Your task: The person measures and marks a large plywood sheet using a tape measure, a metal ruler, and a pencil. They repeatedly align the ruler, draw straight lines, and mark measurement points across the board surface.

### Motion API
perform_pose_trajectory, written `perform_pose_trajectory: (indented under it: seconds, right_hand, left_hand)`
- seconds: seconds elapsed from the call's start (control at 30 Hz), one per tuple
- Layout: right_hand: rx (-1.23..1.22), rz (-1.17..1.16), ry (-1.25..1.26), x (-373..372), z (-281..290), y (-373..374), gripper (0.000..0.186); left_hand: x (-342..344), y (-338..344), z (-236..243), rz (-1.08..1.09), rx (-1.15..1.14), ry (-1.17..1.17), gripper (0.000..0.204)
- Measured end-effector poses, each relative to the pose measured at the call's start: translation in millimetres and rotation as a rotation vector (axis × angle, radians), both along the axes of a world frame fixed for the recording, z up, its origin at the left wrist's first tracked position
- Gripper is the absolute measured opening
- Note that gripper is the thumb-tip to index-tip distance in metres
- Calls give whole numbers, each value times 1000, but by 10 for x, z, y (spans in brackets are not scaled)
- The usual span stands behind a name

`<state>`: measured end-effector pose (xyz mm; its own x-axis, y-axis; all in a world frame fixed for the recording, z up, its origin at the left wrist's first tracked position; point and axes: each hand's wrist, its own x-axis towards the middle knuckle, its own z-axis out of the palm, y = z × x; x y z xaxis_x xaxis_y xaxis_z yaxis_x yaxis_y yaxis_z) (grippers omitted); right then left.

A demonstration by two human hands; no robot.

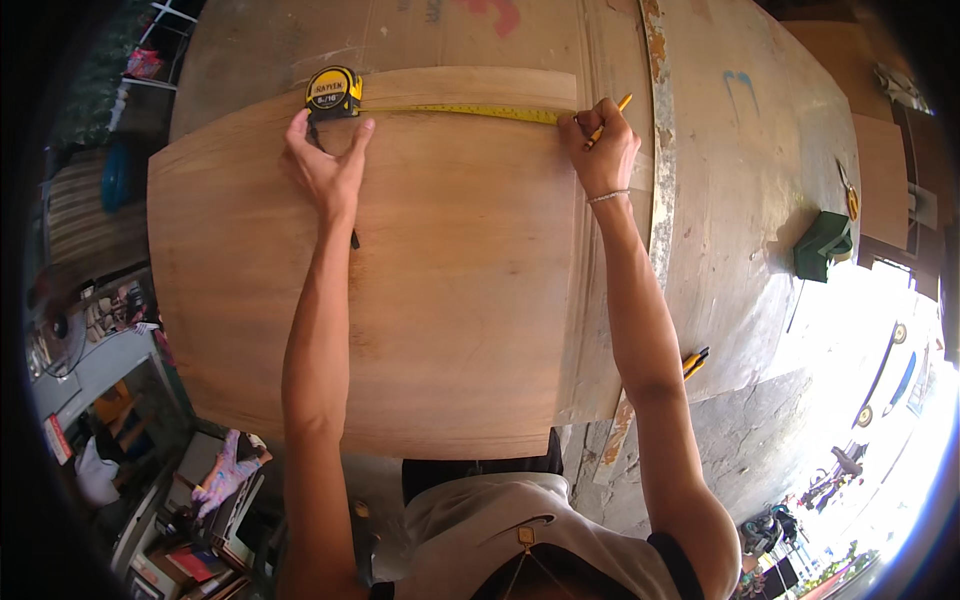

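A sheet of thin plywood (450, 290) lies across the worktable in front of me. Near its far left edge, a yellow and black tape measure (345, 90) rests on the wood. My left hand (328, 165) grips the near side of its case, thumb and fingers at either side, with a black strap hanging below. The yellow tape blade (470, 110) runs out to the right along the far part of the sheet. At the sheet's right edge my right hand (605, 150) is closed around a yellow pencil (624, 103), its fingertips against the blade's end.
A worn strip with peeling paint (660, 160) crosses the table right of the plywood. Beyond my right forearm lies a yellow and black utility knife (694, 363). A green box-like object (823, 245) and an orange-handled tool (851, 200) are at the right edge. Cluttered shelves (190, 560) stand lower left.
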<state>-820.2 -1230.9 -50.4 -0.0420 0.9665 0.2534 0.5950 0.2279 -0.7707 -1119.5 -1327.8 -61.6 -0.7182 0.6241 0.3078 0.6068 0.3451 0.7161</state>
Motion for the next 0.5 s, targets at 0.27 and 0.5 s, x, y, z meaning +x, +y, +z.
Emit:
perform_pose_trajectory:
  seconds: [0.27, 0.5]
  right_hand:
    - [109, 81, 15, 7, -6, 45, 34]
    - [42, 127, 5, 93, 72, 105, 37]
  left_hand:
    - [186, 276, 315, 165, -293, 143, 101]
    - [52, 229, 117, -164, 70, -60, 98]
